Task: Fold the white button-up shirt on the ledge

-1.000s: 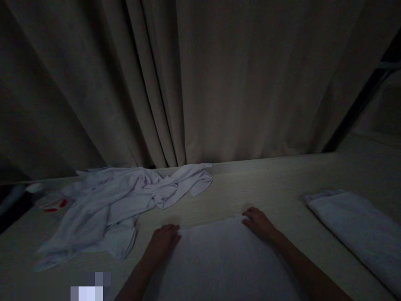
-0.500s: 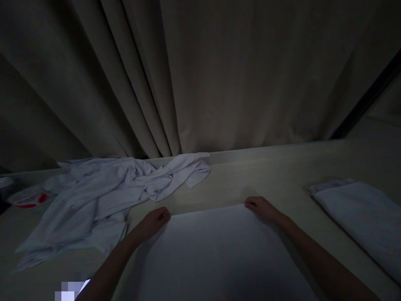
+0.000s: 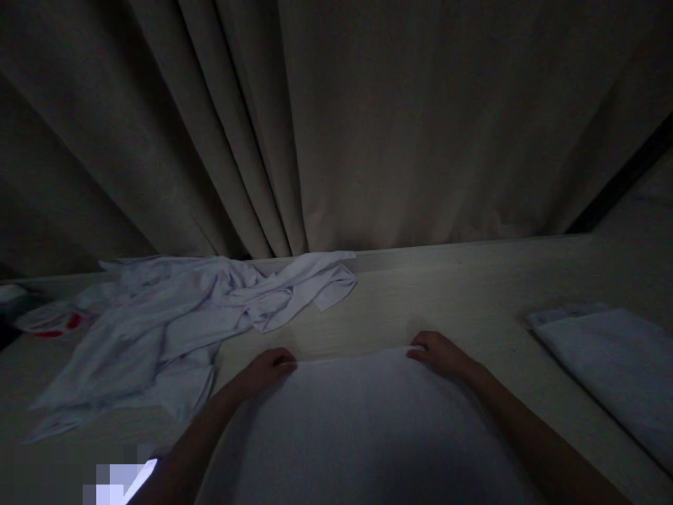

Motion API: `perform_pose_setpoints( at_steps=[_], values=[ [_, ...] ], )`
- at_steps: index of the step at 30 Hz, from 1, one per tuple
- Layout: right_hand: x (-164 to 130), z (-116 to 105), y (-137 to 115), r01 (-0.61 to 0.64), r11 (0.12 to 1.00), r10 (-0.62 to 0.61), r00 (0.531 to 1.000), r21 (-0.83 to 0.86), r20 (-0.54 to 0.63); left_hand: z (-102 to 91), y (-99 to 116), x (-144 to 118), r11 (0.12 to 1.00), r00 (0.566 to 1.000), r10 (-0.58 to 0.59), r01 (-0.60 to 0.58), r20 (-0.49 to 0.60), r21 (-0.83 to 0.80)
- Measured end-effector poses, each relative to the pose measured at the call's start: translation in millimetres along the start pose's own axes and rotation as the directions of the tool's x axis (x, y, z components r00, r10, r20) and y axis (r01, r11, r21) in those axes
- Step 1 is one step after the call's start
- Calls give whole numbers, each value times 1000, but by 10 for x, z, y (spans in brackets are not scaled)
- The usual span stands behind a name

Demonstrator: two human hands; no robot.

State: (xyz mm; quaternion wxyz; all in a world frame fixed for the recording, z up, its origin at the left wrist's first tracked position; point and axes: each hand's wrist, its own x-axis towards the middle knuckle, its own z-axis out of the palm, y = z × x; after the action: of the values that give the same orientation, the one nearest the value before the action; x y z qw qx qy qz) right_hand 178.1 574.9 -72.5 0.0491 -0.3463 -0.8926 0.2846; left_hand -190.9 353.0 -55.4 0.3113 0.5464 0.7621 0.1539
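Observation:
A white cloth lies spread flat on the pale table right in front of me. My left hand pinches its far left corner with curled fingers. On the far right corner, my right hand grips the edge the same way. Both forearms run along the cloth's sides. The light is dim.
A crumpled white garment sprawls at the back left. A folded white cloth lies at the right edge. Something red and white sits at the far left. Beige curtains hang behind the table's rear edge.
The cloth's far edge went out from me, then drew slightly back; my left hand moved left to the corner. The view tilted a little.

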Motion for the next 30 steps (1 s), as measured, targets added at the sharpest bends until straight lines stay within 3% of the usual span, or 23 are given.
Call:
perform_pose_setpoints(
  at_steps=[6, 9, 15, 19, 22, 25, 28, 30],
  values=[
    [103, -162, 1, 66, 986, -85, 989, 154, 123, -187, 171, -60, 996, 997, 47, -41, 64, -85],
    [177, -223, -6, 69, 985, -88, 989, 156, 119, -245, 172, -32, 994, 993, 82, -76, 86, -73],
    [225, -24, -53, -10, 974, 25, 998, -228, 62, -53, -30, 131, 992, 999, -14, 10, 31, 123],
    [76, -53, -124, -55, 913, -1, 990, -404, -138, 48, 28, 62, 975, 993, -56, 77, -107, 210],
    [-407, -143, -78, -124, 962, 28, 930, -242, -365, 100, 195, -80, 943, 965, 29, 60, -261, 327],
    [-1330, -88, 33, -246, 959, 284, 814, 143, -507, 185, 489, -167, 916, 947, 143, -17, -287, 400],
    [-2374, 193, 75, -430, 767, 629, 651, 476, -426, 332, 989, -125, 908, 956, 215, -120, -200, 400],
    [-2898, 443, 50, -458, 649, 726, 610, 607, -317, 486, 1420, -35, 890, 954, 274, -204, -120, 409]
  ],
)
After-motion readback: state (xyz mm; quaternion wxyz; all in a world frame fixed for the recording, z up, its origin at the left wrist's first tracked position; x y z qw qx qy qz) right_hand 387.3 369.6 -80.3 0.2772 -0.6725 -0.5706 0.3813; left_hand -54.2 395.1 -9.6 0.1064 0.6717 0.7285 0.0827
